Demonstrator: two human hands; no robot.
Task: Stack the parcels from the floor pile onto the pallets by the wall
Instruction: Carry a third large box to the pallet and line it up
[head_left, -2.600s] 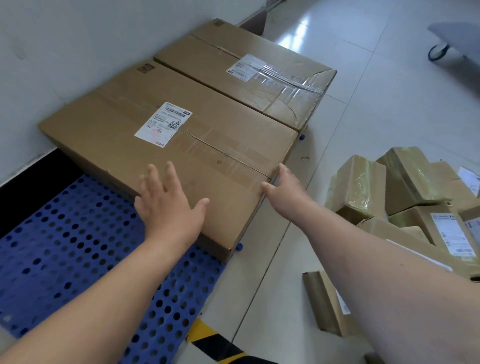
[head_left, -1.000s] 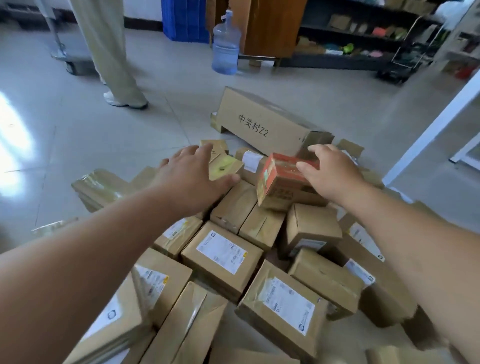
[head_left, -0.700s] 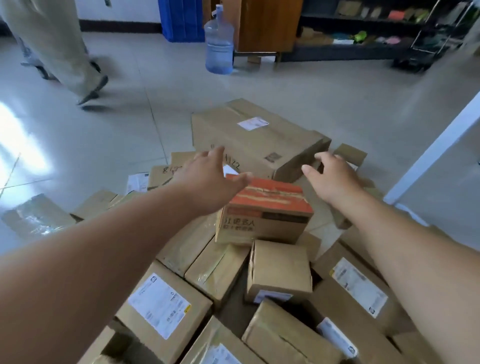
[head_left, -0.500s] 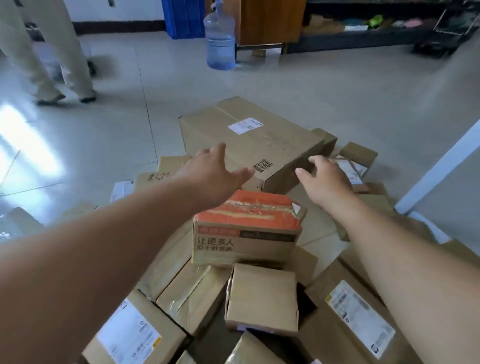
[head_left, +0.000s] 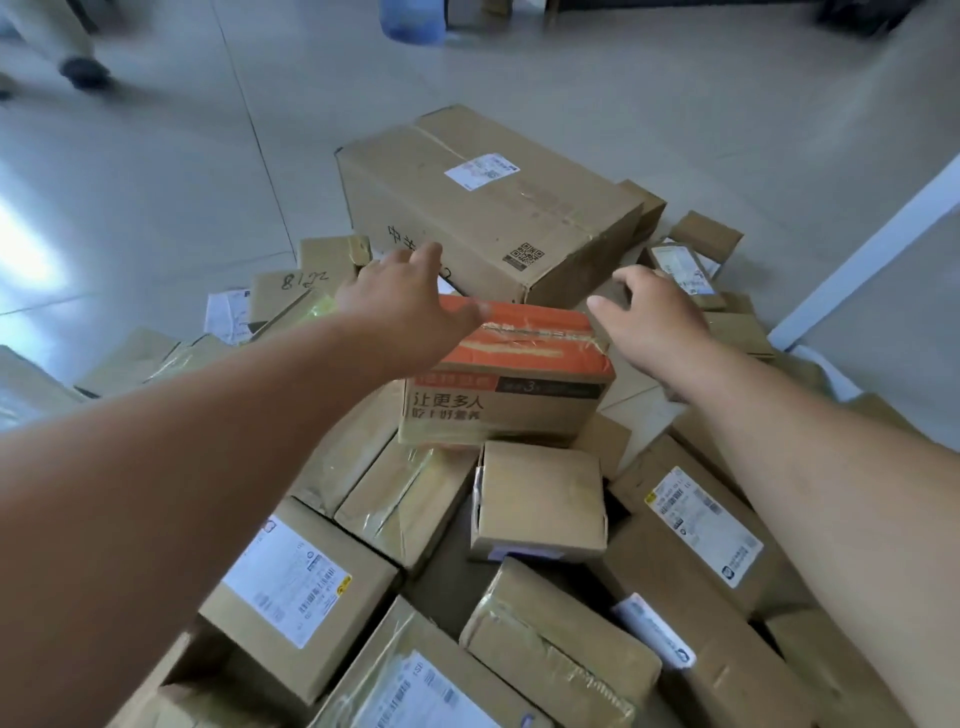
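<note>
Seconds ago the person was pressing a broad flat carton into place on a blue pallet by the wall. They have since turned to the floor pile (head_left: 415, 499), so one parcel is stacked and the next pick is starting. Over the last half second both arms have reached further forward. The left hand (head_left: 405, 306) and right hand (head_left: 657, 319) now hang past the near edge of the orange-topped box (head_left: 524, 358), one to each side. Their fingers are spread and straight and hold nothing. The left thumb overlaps the box's orange top, but whether it touches cannot be told. The fingers point at the large carton (head_left: 483, 208) lying flat on the tiled floor (head_left: 156, 182) just behind. Which of the two is the target is unclear, though the wide reach suggests the carton. The pallets are out of view. Everything in the pile is brown corrugated card. The large carton is long and square-edged, with a taped seam, a white label and a printed code. The orange-topped box is squat, with crinkled clear tape along its lid. The smaller parcels are wrapped in glossy yellowish tape, several carry white labels, and they lie tilted against each other. They would likely feel slick and shift when a neighbour is lifted.
</note>
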